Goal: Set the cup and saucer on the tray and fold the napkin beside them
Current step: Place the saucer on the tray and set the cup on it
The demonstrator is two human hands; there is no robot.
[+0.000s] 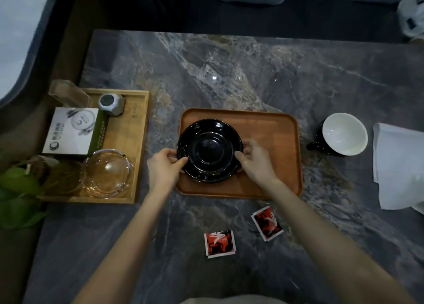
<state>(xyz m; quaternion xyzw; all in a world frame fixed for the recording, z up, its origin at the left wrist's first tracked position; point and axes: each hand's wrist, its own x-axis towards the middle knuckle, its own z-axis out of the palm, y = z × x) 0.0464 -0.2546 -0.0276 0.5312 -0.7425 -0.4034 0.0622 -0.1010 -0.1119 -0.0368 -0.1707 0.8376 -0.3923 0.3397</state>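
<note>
A glossy black saucer (pixel 210 150) sits on the left part of the brown wooden tray (pixel 273 147). My left hand (pixel 166 166) grips its left rim with thumb on top. My right hand (pixel 254 159) pinches the right rim the same way. The cup (pixel 343 134), black outside and white inside, stands on the marble table to the right of the tray. A white napkin (pixel 400 164) lies unfolded at the far right edge of the table.
Two red sachets (pixel 219 243) (pixel 268 223) lie on the table in front of the tray. A bamboo tray (pixel 137 143) at the left holds a glass ashtray (pixel 107 173), a box and a small grey device. Green leaves show at the left edge.
</note>
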